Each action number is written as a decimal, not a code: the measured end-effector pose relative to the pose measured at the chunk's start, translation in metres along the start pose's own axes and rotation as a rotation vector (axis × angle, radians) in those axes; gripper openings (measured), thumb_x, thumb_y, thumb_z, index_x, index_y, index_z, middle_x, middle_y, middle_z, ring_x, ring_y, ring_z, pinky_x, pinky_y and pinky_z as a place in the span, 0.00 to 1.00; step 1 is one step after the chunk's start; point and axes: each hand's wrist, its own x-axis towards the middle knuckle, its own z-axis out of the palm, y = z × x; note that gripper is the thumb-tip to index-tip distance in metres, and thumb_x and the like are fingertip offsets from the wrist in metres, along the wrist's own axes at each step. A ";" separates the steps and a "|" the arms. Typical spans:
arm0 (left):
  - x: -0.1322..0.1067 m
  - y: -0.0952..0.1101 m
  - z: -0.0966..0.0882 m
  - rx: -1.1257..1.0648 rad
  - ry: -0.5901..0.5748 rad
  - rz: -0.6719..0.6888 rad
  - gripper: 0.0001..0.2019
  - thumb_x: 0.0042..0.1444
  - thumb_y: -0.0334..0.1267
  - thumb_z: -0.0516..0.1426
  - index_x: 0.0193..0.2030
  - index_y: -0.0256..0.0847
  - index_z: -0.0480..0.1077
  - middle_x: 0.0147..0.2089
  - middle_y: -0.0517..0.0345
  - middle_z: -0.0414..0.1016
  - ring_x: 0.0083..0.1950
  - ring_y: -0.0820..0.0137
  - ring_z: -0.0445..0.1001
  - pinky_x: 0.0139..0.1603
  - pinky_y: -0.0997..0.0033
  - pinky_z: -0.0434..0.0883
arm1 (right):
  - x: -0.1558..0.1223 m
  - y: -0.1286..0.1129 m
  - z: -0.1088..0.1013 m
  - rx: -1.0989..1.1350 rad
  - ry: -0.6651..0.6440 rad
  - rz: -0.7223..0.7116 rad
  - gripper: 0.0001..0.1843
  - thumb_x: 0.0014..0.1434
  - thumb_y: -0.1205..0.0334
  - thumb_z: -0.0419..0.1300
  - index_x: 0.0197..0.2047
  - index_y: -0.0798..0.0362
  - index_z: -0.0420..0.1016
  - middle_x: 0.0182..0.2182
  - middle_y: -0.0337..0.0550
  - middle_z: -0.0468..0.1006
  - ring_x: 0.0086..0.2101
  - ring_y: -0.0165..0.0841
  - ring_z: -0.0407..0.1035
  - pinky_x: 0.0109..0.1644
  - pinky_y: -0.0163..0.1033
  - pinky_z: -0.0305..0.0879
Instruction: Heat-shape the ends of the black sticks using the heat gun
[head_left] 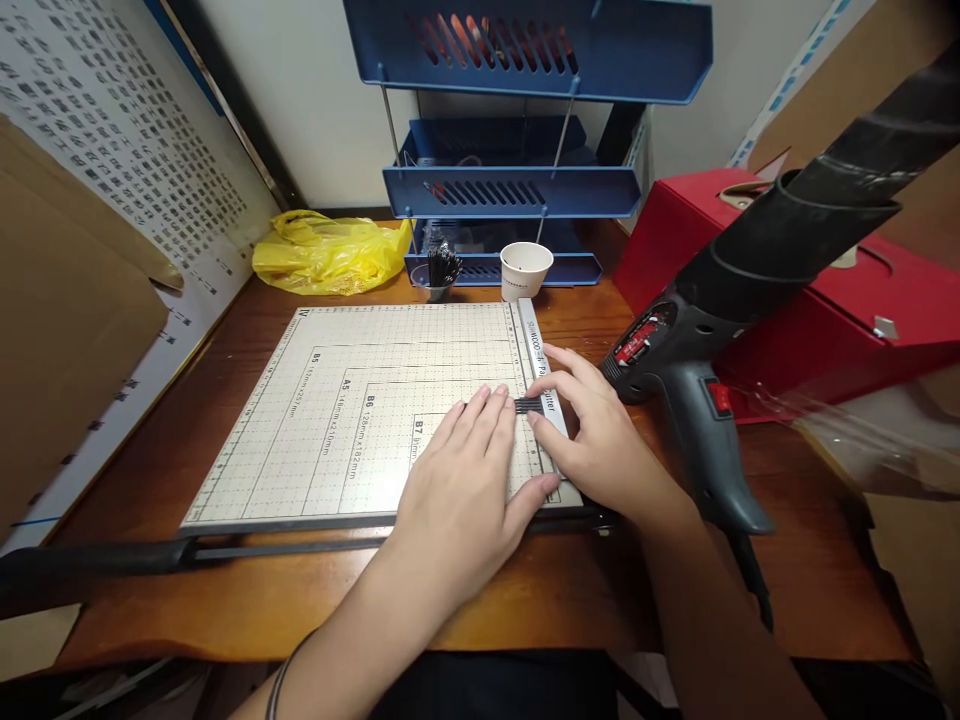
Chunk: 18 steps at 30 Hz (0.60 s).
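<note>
A bundle of thin black strips [529, 406] lies across the right part of a paper cutter board [285, 420] with printed size lines. My left hand [465, 470] is laid flat over the strips, fingers stretched out and thumb apart, hiding most of their length. At the board's metal guide rail [531, 330], my right hand [592, 430] has its thumb and index finger closed on either side of the strips' right ends. Along the front edge of the board runs the cutter's blade arm [300, 547], lowered, with its black handle [97, 560] out to the left.
Behind the board stand a cup of black strips [442, 270], a white paper cup [526, 268] and a blue tiered rack [510, 190]. A yellow plastic bag [330, 255] lies back left. On the right, a heat gun [697, 400] leans before a red box [862, 290].
</note>
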 end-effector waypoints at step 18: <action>0.001 -0.001 0.003 0.024 0.006 0.032 0.35 0.75 0.57 0.41 0.76 0.31 0.58 0.79 0.51 0.54 0.80 0.53 0.52 0.79 0.46 0.55 | -0.025 -0.039 -0.022 0.202 0.678 -0.106 0.09 0.65 0.65 0.61 0.48 0.49 0.78 0.49 0.49 0.81 0.52 0.43 0.75 0.62 0.56 0.69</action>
